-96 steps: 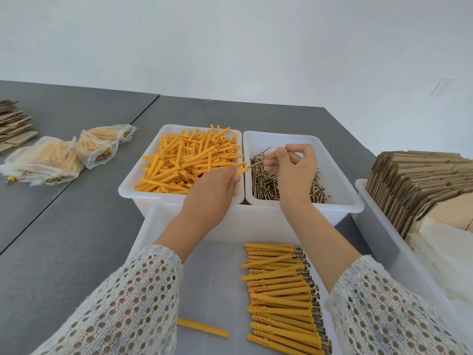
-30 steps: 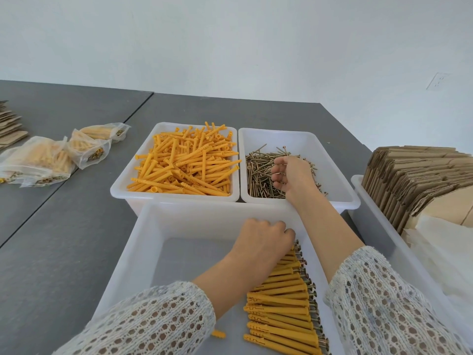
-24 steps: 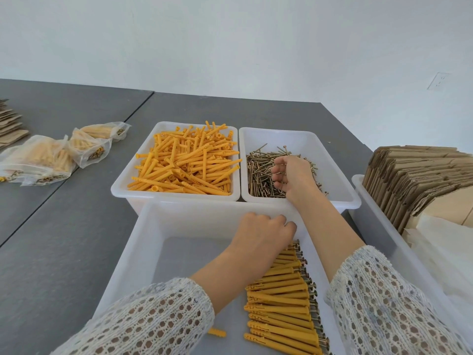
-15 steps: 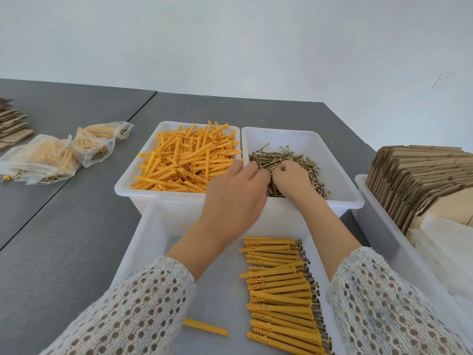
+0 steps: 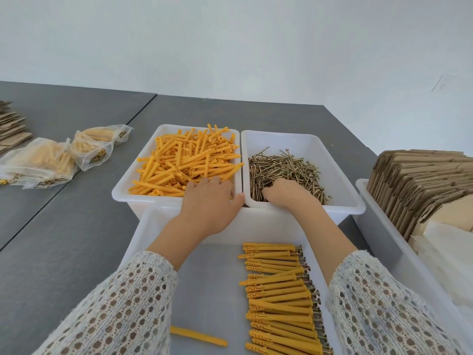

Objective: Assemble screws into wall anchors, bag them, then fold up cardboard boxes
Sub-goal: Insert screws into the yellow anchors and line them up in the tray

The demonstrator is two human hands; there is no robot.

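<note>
A white bin (image 5: pixel 122 193) holds loose orange wall anchors (image 5: pixel 179 165). Beside it on the right, a second white bin (image 5: pixel 340 175) holds brass screws (image 5: pixel 284 165). My left hand (image 5: pixel 210 201) lies over the anchor bin's near right corner, fingers stretched onto the anchors. My right hand (image 5: pixel 286 193) is in the screw bin, fingers curled down into the pile round some screws. Nearer me, a white tray (image 5: pixel 212 290) carries a row of assembled anchors with screws (image 5: pixel 279 298) and one loose anchor (image 5: pixel 198 336).
Filled plastic bags (image 5: pixel 38 162) lie on the grey table at the left, with flat cardboard (image 5: pixel 10 126) behind them. At the right, a long white bin (image 5: pixel 378 226) holds a stack of flat cardboard boxes (image 5: pixel 422 180) and white bags (image 5: pixel 448 252).
My left hand left the assembled row in the tray and moved forward onto the loose anchors. My right hand stayed in the screw bin and sank lower into the pile.
</note>
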